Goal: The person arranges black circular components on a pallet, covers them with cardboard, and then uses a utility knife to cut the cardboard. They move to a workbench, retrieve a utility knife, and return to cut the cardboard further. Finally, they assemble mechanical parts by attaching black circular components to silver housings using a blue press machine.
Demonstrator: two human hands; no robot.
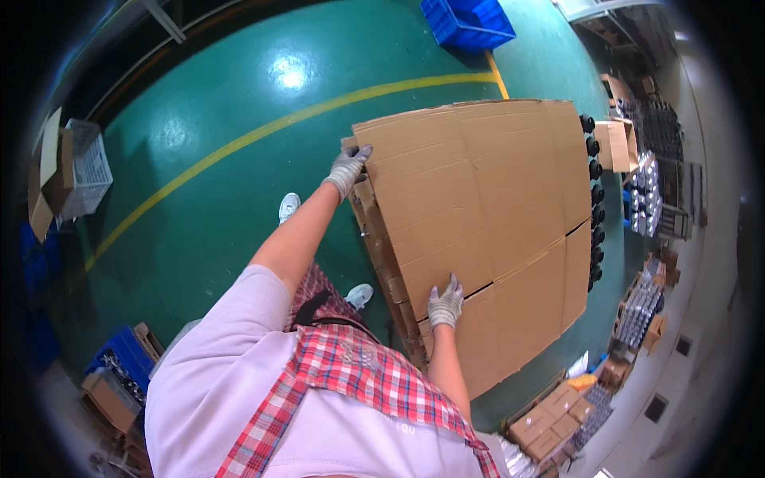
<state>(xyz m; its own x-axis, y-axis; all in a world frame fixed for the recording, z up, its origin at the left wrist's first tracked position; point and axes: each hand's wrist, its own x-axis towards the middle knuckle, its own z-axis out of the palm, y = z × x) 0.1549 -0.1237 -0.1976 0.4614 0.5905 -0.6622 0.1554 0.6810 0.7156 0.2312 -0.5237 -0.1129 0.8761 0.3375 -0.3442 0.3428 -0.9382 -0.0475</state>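
A large flat cardboard sheet (486, 187) with creases and slits lies on top of a stack in front of me. My left hand (349, 169), in a pale work glove with dark fingertips, grips the sheet's left edge near its far corner. My right hand (445, 306), gloved alike, rests on the near part of the sheet beside a dark slit, fingers stretched out. Beneath the sheet, worn cardboard layers (382, 263) show along the left side. A row of black round parts (595, 171) sticks out past the right edge; what they belong to is hidden.
A blue plastic crate (468, 22) stands on the green floor beyond the stack. Yellow lines (303, 118) cross that floor. At far left is a white basket (90, 167) next to an open carton (54, 171). Cartons (550, 418) and racks of metal parts (640, 307) line the right.
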